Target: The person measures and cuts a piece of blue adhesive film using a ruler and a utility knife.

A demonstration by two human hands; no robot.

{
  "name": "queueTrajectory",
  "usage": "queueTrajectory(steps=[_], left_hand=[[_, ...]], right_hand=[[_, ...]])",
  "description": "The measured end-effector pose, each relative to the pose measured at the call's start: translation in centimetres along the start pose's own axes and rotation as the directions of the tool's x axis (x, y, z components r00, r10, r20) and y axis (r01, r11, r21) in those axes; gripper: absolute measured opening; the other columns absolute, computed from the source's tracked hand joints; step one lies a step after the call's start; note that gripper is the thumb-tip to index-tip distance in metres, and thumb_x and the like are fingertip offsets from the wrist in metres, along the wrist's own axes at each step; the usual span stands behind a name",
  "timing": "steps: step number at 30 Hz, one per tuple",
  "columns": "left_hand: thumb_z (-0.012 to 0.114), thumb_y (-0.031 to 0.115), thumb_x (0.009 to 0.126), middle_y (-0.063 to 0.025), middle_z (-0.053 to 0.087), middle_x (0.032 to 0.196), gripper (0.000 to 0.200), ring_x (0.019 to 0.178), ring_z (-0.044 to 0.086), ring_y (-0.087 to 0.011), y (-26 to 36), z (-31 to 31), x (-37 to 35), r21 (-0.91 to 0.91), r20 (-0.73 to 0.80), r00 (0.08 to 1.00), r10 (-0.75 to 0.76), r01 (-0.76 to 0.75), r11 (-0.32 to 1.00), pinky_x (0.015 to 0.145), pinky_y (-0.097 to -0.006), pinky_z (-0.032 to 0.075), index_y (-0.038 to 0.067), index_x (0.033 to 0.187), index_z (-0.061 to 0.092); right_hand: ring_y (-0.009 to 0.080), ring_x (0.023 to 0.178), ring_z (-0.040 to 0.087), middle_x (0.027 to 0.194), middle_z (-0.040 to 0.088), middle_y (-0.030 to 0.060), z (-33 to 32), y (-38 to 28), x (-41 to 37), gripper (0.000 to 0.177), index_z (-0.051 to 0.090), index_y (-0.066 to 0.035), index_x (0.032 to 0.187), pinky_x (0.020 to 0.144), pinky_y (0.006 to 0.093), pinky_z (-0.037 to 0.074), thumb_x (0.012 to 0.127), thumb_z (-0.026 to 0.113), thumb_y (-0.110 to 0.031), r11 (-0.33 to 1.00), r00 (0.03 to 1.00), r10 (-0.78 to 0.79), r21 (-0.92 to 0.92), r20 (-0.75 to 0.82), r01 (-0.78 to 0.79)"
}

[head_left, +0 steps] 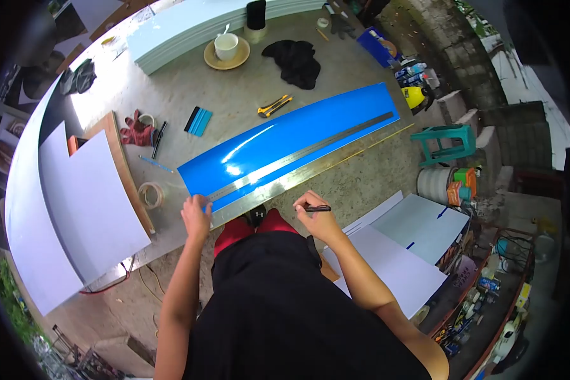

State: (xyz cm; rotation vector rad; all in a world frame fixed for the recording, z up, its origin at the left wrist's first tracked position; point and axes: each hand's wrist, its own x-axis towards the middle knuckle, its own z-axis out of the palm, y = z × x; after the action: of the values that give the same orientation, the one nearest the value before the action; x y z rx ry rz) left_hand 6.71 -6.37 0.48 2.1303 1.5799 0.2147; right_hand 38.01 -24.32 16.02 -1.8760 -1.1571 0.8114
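A long glossy blue sheet (285, 136) lies along the front edge of the grey table, and a steel ruler (297, 154) rests lengthwise on it. My left hand (197, 215) touches the sheet's near left corner, by the ruler's left end; whether its fingers press the ruler or only the sheet is unclear. Closed around a black pen (317, 208), my right hand (314, 218) is in front of the table edge, below the sheet and apart from it. Beyond the sheet lie two yellow cutters (275, 106) and a teal squeegee (198, 121).
White panels (98, 196) and a tape roll (150, 195) are at left. A cup (226, 47) on a plate, a black cloth (292, 63) and stacked boards (190, 35) stand at the back. Right: a green stool (446, 142) and more sheets (392, 259).
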Motion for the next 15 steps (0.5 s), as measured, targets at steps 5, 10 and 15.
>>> queueTrajectory(steps=[5, 10, 15], left_hand=[[0.086, 0.019, 0.083, -0.0111, 0.066, 0.114, 0.037, 0.113, 0.062, -0.034, 5.7, 2.1, 1.1, -0.097, 0.065, 0.978, 0.198, -0.191, 0.977, 0.092, -0.0489, 0.047, 0.011, 0.114, 0.068], [0.086, 0.018, 0.083, -0.0107, 0.062, 0.116, 0.043, 0.114, 0.059, -0.033, 9.9, 2.6, 3.4, -0.081, 0.152, 0.969, 0.197, -0.187, 0.979, 0.092, -0.0478, 0.046, 0.014, 0.12, 0.066], [0.086, 0.017, 0.082, -0.0125, 0.06, 0.118, 0.045, 0.115, 0.057, -0.0343, 12.7, 4.1, 4.6, -0.07, 0.184, 0.969, 0.167, -0.157, 0.985, 0.093, -0.0477, 0.045, 0.015, 0.122, 0.066]], right_hand=[[0.0346, 0.083, 0.068, 0.091, 0.063, 0.0154, -1.6, -1.0, 0.7, 0.01, 0.065, 0.0, 0.096, 0.075, 0.0425, 0.054, 0.089, 0.06, 0.004, 0.998, 1.0, 0.022, -0.056, 0.004, -0.022], [0.046, 0.094, 0.067, 0.099, 0.065, 0.0217, -3.6, 1.9, 2.4, 0.016, 0.067, 0.001, 0.1, 0.081, 0.0487, 0.055, 0.09, 0.058, 0.008, 0.985, 0.999, 0.049, -0.165, 0.023, -0.045], [0.0448, 0.094, 0.067, 0.098, 0.066, 0.0217, -8.1, 7.6, 5.8, 0.02, 0.07, 0.0, 0.103, 0.082, 0.0485, 0.055, 0.088, 0.06, 0.009, 0.946, 0.999, 0.034, -0.323, -0.006, -0.034]])
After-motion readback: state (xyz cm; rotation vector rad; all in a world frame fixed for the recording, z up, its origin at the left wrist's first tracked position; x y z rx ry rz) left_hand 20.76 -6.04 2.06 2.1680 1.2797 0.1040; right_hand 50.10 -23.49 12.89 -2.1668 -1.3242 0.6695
